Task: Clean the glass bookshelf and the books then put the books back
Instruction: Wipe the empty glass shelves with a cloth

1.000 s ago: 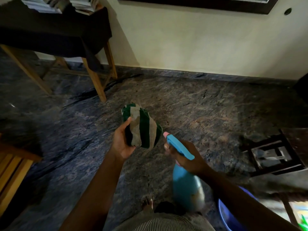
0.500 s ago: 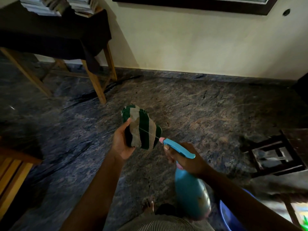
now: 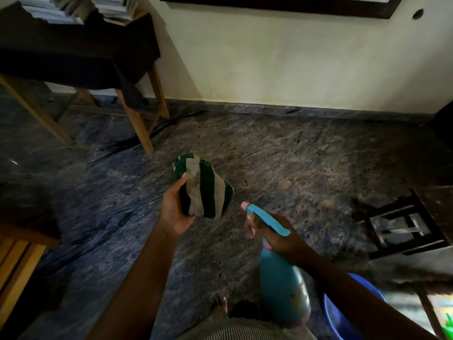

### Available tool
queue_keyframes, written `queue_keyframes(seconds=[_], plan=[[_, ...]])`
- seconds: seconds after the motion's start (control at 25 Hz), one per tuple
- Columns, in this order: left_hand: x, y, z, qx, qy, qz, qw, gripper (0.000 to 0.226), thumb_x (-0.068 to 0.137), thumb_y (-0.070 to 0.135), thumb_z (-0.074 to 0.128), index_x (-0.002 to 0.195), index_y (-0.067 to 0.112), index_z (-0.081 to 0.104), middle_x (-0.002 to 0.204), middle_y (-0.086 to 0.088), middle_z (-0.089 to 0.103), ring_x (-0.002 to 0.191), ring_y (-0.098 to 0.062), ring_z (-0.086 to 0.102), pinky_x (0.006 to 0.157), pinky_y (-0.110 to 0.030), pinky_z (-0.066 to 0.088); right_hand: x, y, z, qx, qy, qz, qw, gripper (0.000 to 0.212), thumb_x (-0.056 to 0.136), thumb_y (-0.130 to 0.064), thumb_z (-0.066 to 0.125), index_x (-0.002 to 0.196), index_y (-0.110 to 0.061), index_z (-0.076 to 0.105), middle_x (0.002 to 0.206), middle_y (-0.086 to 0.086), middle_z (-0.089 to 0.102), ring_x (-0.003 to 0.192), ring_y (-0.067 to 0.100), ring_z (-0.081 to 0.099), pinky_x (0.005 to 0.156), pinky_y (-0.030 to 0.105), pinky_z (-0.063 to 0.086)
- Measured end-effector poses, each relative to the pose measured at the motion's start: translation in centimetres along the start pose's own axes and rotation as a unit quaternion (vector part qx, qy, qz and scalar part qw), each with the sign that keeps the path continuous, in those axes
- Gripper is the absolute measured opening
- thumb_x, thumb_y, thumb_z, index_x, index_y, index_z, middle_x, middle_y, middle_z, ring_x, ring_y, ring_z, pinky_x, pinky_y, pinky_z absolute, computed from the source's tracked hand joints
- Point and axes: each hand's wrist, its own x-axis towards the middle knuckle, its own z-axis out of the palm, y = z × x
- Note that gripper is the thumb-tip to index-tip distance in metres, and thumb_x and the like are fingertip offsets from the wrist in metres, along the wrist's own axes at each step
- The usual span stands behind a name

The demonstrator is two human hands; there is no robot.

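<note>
My left hand (image 3: 175, 209) holds a folded green and white striped cloth (image 3: 204, 186) out in front of me, above the floor. A blue spray bottle (image 3: 282, 285) with a pink nozzle tip is gripped at its neck by my right hand (image 3: 277, 235), nozzle pointing at the cloth from the lower right. Stacks of books (image 3: 56, 11) lie on a table draped in dark cloth (image 3: 81, 52) at the top left. A dark-framed piece with glass panels (image 3: 402, 224) lies on the floor at the right.
The floor is dark marbled stone (image 3: 282, 155) up to a cream wall (image 3: 294, 57). A blue plastic basin (image 3: 343, 320) sits at the bottom right. Wooden slats (image 3: 17, 261) of a seat show at the left edge. My bare foot (image 3: 219, 306) is below.
The spray bottle has drawn back slightly from the cloth toward the lower right. The cloth stays held in place by my left hand.
</note>
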Motion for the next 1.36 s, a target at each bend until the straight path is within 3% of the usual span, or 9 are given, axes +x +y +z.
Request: queue_keyframes(seconds=[0.08, 0.24, 0.4, 0.6, 0.76, 0.96, 1.04, 1.2, 1.36], plan=[[0.1, -0.2, 0.2, 0.002, -0.004, 0.0, 1.0, 0.033, 0.082, 0.034, 0.052, 0.098, 0.016, 0.075, 0.112, -0.009, 0.068, 0.103, -0.025, 0.065, 0.091, -0.043, 0.045, 0.1, -0.1, 0.0, -0.015, -0.004, -0.008, 1.0, 0.072, 0.069, -0.08, 0.049, 0.104, -0.019, 0.067, 0.072, 0.021, 0.064, 0.044, 0.001, 0.05, 0.048, 0.018, 0.038], [0.8, -1.0, 0.9, 0.018, -0.001, 0.002, 1.0, 0.034, 0.083, 0.033, 0.05, 0.1, 0.016, 0.073, 0.111, -0.008, 0.069, 0.101, -0.024, 0.066, 0.086, -0.041, 0.046, -0.5, 0.4, -0.1, -0.012, 0.032, 0.015, 0.999, 0.057, 0.078, -0.066, 0.047, 0.098, -0.018, 0.07, 0.057, 0.005, 0.055, 0.045, 0.002, 0.048, 0.05, 0.016, 0.038], [2.1, -2.4, 1.4, 0.017, -0.004, -0.033, 0.999, 0.036, 0.084, 0.033, 0.051, 0.107, 0.015, 0.07, 0.115, -0.009, 0.067, 0.106, -0.025, 0.063, 0.089, -0.042, 0.045, -1.4, 1.9, -1.7, 0.006, 0.078, 0.04, 0.996, 0.064, 0.065, -0.083, 0.049, 0.08, -0.025, 0.073, 0.058, 0.009, 0.057, 0.05, 0.012, 0.051, 0.056, 0.028, 0.044], [4.4, -7.3, 4.2, 0.064, -0.028, -0.091, 0.993, 0.061, 0.06, 0.04, 0.08, 0.114, 0.014, 0.067, 0.12, -0.01, 0.064, 0.117, -0.029, 0.057, 0.092, -0.044, 0.047, -5.2, 5.3, -4.0, -0.078, 0.145, 0.025, 0.986, 0.04, 0.076, -0.076, 0.044, 0.098, -0.049, 0.062, 0.075, 0.008, 0.068, 0.062, 0.016, 0.064, 0.061, 0.039, 0.053], [5.6, -12.6, 7.1, 0.088, -0.059, -0.157, 0.982, 0.082, 0.044, 0.042, 0.089, 0.117, 0.014, 0.064, 0.117, -0.011, 0.066, 0.106, -0.025, 0.064, 0.079, -0.039, 0.056, -7.4, 8.2, -7.0, -0.134, 0.189, 0.072, 0.97, 0.03, 0.081, -0.068, 0.041, 0.08, -0.043, 0.058, 0.062, 0.001, 0.062, 0.056, 0.011, 0.061, 0.056, 0.042, 0.05], [6.4, -21.6, 11.8, 0.177, 0.018, -0.231, 0.957, 0.044, 0.073, 0.03, 0.061, 0.114, 0.013, 0.059, 0.108, -0.009, 0.067, 0.089, -0.021, 0.068, 0.067, -0.034, 0.056, -11.1, 16.2, -12.6, -0.053, 0.294, 0.116, 0.947, 0.037, 0.085, -0.04, 0.063, 0.116, -0.02, 0.063, 0.093, -0.01, 0.063, 0.087, -0.003, 0.058, 0.081, 0.018, 0.046], [6.9, -24.7, 13.0, 0.217, 0.043, -0.266, 0.938, 0.032, 0.087, 0.024, 0.052, 0.116, 0.013, 0.059, 0.107, -0.009, 0.066, 0.094, -0.024, 0.063, 0.072, -0.038, 0.05, -12.2, 19.7, -14.1, -0.101, 0.328, 0.098, 0.934, 0.038, 0.081, -0.048, 0.062, 0.109, -0.022, 0.063, 0.105, -0.008, 0.054, 0.102, -0.001, 0.047, 0.089, 0.01, 0.035], [8.8, -33.3, 15.2, 0.278, 0.066, -0.314, 0.905, 0.032, 0.094, 0.023, 0.045, 0.12, 0.009, 0.058, 0.091, -0.008, 0.072, 0.089, -0.022, 0.064, 0.073, -0.035, 0.052, -13.6, 27.6, -18.1, -0.125, 0.413, 0.153, 0.889, 0.034, 0.075, -0.048, 0.062, 0.09, -0.018, 0.065, 0.082, -0.003, 0.056, 0.079, 0.01, 0.041, 0.066, 0.024, 0.03], [11.6, -41.5, 16.1, 0.304, 0.081, -0.346, 0.884, 0.04, 0.09, 0.022, 0.048, 0.128, 0.01, 0.055, 0.118, -0.014, 0.063, 0.102, -0.027, 0.061, 0.084, -0.039, 0.049, -14.9, 36.4, -21.5, -0.086, 0.52, 0.293, 0.798, 0.032, 0.067, -0.043, 0.072, 0.079, -0.015, 0.062, 0.077, -0.002, 0.059, 0.075, 0.013, 0.046, 0.063, 0.028, 0.029]])
